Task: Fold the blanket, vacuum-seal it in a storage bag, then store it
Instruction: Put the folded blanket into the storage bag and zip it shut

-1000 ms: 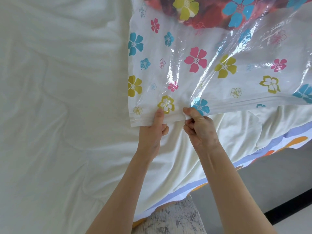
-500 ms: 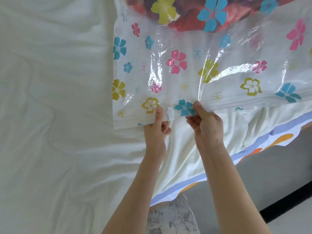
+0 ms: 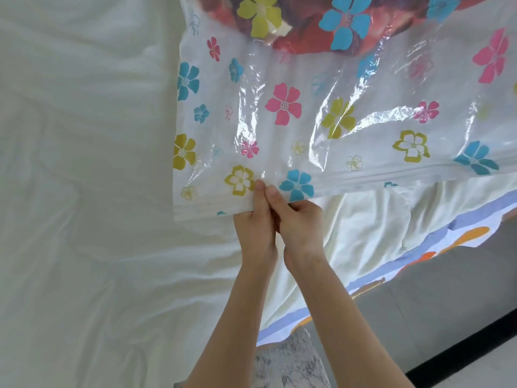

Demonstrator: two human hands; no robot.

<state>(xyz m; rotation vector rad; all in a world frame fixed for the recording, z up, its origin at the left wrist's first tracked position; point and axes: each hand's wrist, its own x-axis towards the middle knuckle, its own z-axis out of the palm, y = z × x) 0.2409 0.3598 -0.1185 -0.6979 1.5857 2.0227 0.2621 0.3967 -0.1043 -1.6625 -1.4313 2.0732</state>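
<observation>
Left grip [image 3: 256, 228] and right grip [image 3: 300, 225], touching, are pinching the zip edge [image 3: 391, 179] of the storage bag [image 3: 363, 121], its length running rightward from the right grip, blanket [image 3: 307, 26] lying inside beyond both.

clear flower-printed storage bag [image 3: 363, 121], red blanket [image 3: 305, 37], white sheet [image 3: 84, 191]

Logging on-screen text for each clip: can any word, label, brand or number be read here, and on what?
No text can be read in this view.
The storage bag shows only printed flowers; small teal marks at its near edge are cut off, unreadable.
The bed cover has coloured shapes along its border, no letters.
</observation>
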